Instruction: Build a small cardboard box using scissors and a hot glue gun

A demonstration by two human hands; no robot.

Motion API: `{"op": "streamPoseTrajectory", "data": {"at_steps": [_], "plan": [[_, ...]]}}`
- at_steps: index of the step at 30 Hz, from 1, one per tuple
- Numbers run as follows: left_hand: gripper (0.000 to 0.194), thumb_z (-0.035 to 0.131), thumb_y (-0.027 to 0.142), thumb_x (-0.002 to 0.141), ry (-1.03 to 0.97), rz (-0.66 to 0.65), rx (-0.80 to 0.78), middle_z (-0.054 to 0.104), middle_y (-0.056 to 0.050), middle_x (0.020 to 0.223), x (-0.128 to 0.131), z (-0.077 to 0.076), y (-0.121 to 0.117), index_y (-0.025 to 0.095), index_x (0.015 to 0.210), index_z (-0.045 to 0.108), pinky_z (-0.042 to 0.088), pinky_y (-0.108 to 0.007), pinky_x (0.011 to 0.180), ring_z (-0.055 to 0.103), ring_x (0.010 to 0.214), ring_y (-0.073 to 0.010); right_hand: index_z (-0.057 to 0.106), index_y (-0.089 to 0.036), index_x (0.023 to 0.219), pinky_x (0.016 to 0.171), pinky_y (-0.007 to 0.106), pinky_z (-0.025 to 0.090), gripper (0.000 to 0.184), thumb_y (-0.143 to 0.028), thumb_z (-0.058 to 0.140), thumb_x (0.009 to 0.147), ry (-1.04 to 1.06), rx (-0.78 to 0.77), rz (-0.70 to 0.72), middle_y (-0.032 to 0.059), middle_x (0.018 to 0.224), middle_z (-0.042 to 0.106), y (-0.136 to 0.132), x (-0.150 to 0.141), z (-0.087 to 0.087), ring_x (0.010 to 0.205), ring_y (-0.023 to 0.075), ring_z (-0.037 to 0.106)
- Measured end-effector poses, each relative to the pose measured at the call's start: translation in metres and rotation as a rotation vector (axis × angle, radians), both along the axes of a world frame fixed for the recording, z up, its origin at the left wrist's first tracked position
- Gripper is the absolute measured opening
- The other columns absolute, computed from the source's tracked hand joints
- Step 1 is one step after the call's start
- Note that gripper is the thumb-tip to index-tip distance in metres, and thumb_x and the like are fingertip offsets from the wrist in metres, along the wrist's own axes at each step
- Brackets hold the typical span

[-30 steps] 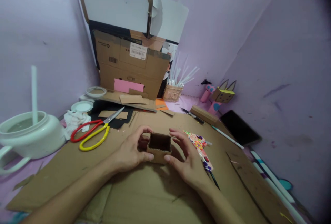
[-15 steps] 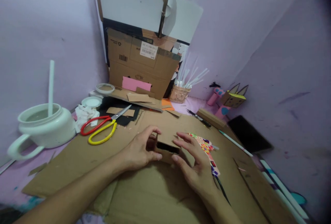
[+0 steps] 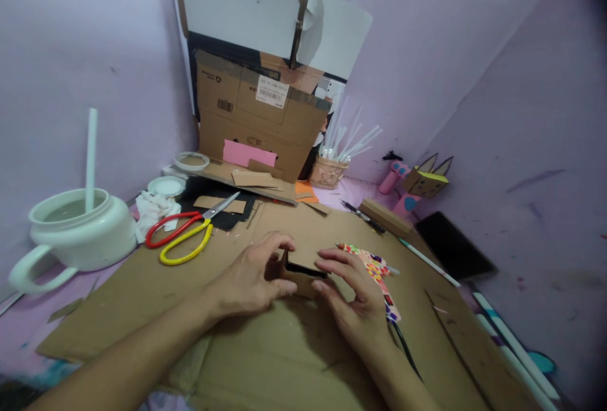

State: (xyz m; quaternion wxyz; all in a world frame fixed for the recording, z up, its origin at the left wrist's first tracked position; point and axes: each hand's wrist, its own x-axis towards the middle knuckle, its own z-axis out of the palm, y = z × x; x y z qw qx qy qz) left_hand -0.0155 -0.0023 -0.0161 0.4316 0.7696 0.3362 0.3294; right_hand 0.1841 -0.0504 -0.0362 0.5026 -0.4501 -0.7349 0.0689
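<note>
"What did that small cardboard box [image 3: 305,286] look like from where you stood?"
"Plain brown, low and boxy, sitting on the big cardboard sheet [image 3: 256,354]."
"Was it shut?"
"Not fully. A flat brown top piece [image 3: 304,259] lay over the opening, and a narrow dark gap showed between it and the front wall"

Head-worn view looks forward and down from above, close over the work surface.

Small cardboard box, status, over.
Left hand and right hand gripping small cardboard box from either side. Lid flap nearly down, dark gap at near edge. Scissors lying open, off to the left.
</note>
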Motion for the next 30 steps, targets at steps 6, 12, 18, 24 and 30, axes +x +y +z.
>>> {"op": "streamPoseTrajectory", "data": {"at_steps": [6, 12, 18, 24, 30], "plan": [[0.031, 0.059, 0.012, 0.074, -0.048, -0.025, 0.024, 0.048, -0.007, 0.125, -0.0003, -0.0009, 0.0022, 0.021, 0.102, 0.050, 0.048, -0.028, 0.083, 0.056, 0.101, -0.0178, 0.061, -0.031, 0.106, 0.086, 0.044, 0.047, 0.033, -0.011, 0.061, 0.079, -0.021, 0.026, -0.003, 0.0060, 0.107, 0.062, -0.0013, -0.0012, 0.0014, 0.101, 0.0228, 0.058], [0.029, 0.061, 0.012, 0.072, -0.041, 0.005, 0.045, 0.050, -0.005, 0.122, 0.0011, -0.0024, 0.0029, 0.021, 0.099, 0.052, 0.048, -0.026, 0.082, 0.055, 0.102, -0.0178, 0.060, -0.030, 0.105, 0.085, 0.042, 0.046, 0.034, -0.008, 0.060, 0.079, -0.060, 0.059, 0.005, 0.0055, 0.105, 0.062, -0.0012, -0.0010, 0.0026, 0.098, 0.0218, 0.058], [0.023, 0.059, 0.013, 0.075, 0.011, -0.008, 0.129, 0.050, -0.007, 0.123, 0.0001, -0.0005, 0.0024, 0.020, 0.096, 0.053, 0.048, -0.028, 0.081, 0.053, 0.106, -0.0206, 0.061, -0.028, 0.100, 0.083, 0.042, 0.047, 0.028, -0.010, 0.060, 0.079, -0.051, 0.049, 0.007, 0.0058, 0.102, 0.063, -0.0019, -0.0016, 0.0038, 0.097, 0.0224, 0.059], [0.020, 0.059, 0.013, 0.075, 0.042, -0.002, 0.197, 0.051, -0.009, 0.122, -0.0006, -0.0003, 0.0030, 0.020, 0.093, 0.054, 0.046, -0.029, 0.079, 0.052, 0.107, -0.0227, 0.062, -0.027, 0.098, 0.083, 0.042, 0.048, 0.025, -0.011, 0.059, 0.079, -0.052, 0.043, -0.006, 0.0057, 0.101, 0.063, -0.0017, -0.0018, 0.0026, 0.096, 0.0222, 0.059], [0.018, 0.058, 0.013, 0.075, 0.031, -0.013, 0.210, 0.052, -0.008, 0.118, -0.0005, -0.0021, 0.0021, 0.020, 0.091, 0.054, 0.045, -0.028, 0.078, 0.056, 0.100, -0.0198, 0.062, -0.027, 0.095, 0.081, 0.041, 0.048, 0.022, -0.012, 0.059, 0.079, -0.038, 0.048, -0.021, 0.0056, 0.099, 0.064, -0.0006, -0.0026, 0.0020, 0.093, 0.0222, 0.060]]}}
